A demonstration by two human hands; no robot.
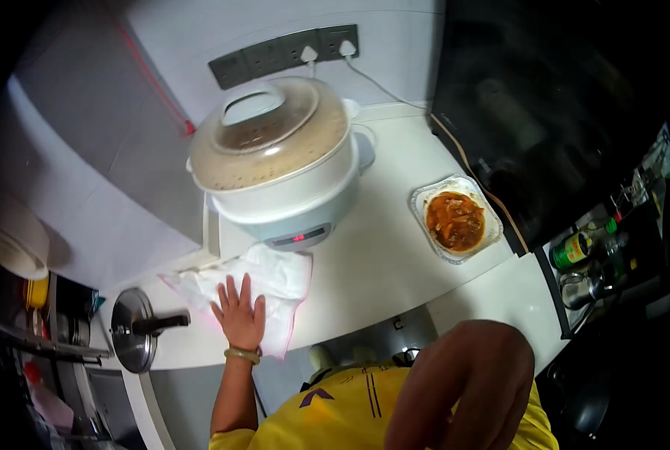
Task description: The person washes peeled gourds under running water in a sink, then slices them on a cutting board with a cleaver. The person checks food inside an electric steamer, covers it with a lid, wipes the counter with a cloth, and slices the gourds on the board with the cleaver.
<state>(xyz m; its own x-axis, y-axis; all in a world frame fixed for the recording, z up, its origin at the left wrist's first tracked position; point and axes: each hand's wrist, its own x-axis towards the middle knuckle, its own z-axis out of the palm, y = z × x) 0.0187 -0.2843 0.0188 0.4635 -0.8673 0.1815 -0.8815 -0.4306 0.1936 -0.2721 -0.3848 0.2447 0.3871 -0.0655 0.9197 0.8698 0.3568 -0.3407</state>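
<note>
The largest thing is the white counter [372, 285], smooth and slightly shiny, with a curved front edge. At its right end stands a tall panel [515, 97], black and glossy like glass.

On the counter there is an electric steamer [282, 210], rounded in shape, with a pale, smooth body. Its domed cover is transparent and brownish, and red digits glow on the small display in front. The person wears a yellow shirt [342, 409], of which the fabric carries a dark printed mark.

The white cloth [286, 281] lies just before the steamer, thin, soft and wrinkled, with a pink border; one corner hangs over the counter edge. On the wall, a long grey socket strip [263, 56] holds two white plugs.

To the right of the steamer is a squarish dish [434, 189] with a patterned rim, containing wet, orange-brown food. Left of the cloth rests a round metal lid [130, 330], polished, with a black handle.

The left hand [239, 311] presses flat on the cloth, its fingers spread apart. The right hand [470, 375] is raised near the camera and blurred; I cannot tell how its fingers stand. Smallest is the pale, ring-shaped bracelet [242, 355] on the left wrist.
</note>
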